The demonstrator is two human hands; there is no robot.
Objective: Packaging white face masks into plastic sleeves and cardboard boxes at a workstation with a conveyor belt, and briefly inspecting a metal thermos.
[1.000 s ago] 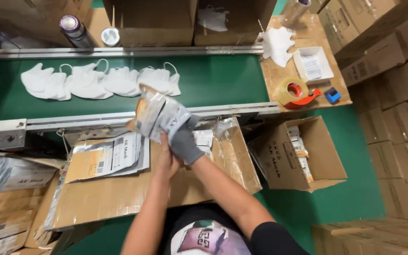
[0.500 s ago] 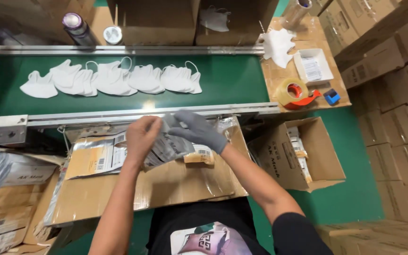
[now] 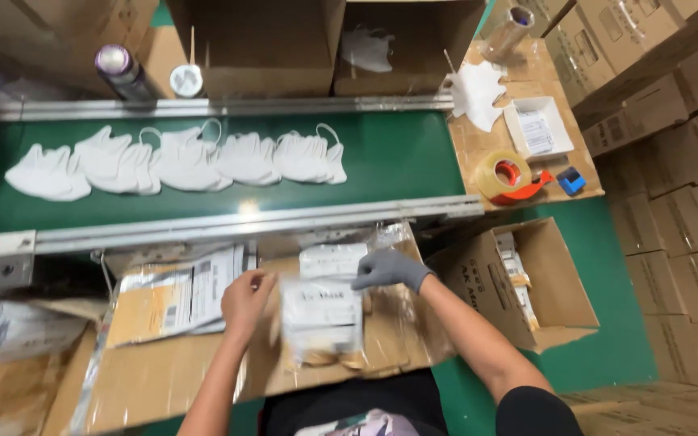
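My bare left hand (image 3: 245, 297) and my grey-gloved right hand (image 3: 389, 269) both grip a clear plastic pouch (image 3: 321, 316) with a white mask inside, held just above a cardboard work surface (image 3: 163, 379). The left hand pinches the pouch's upper left corner, the right its upper right edge. More pouches (image 3: 334, 260) lie behind it. A stack of empty printed pouches (image 3: 175, 295) lies to the left. Several white masks (image 3: 179, 160) lie in an overlapping row on the green conveyor belt (image 3: 389, 153).
An open carton (image 3: 527, 282) with packed items stands at my right. A side table (image 3: 478, 137) holds a tape dispenser (image 3: 510, 176), a white tray (image 3: 536, 129), loose masks and a small blue object. Cardboard boxes stand behind the belt and stacked at far right. Two cylindrical containers stand at back left.
Both hands have lowered the pouch from up near the belt rail down to the cardboard surface. The row of masks has travelled to the right along the belt.
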